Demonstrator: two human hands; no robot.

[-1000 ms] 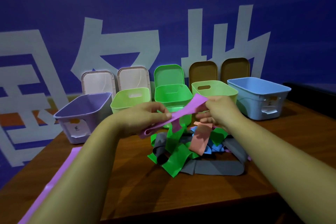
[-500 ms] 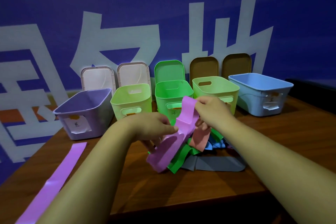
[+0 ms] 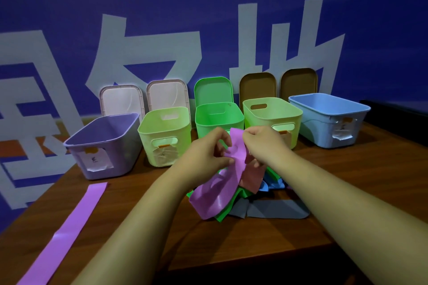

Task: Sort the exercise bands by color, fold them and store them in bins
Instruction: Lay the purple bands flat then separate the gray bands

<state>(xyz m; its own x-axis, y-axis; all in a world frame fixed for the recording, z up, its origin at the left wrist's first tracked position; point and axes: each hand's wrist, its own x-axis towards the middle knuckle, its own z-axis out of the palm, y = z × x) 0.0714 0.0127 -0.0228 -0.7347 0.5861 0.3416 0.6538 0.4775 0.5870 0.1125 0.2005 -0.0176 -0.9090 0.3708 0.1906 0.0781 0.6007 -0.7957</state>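
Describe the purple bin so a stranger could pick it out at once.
Five open bins stand in a row at the back of the wooden table. The purple bin is the leftmost. It alone is purple; its neighbour is a pale green bin.

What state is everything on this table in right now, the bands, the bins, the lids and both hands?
left hand: pinches the held purple band.
right hand: pinches its top end.
held purple band: held up, hanging over the pile of bands.
flat purple band: laid out straight on the table.
pile of bands: tangled, unsorted.
bins: all five open.
lids: off, leaning against the wall.
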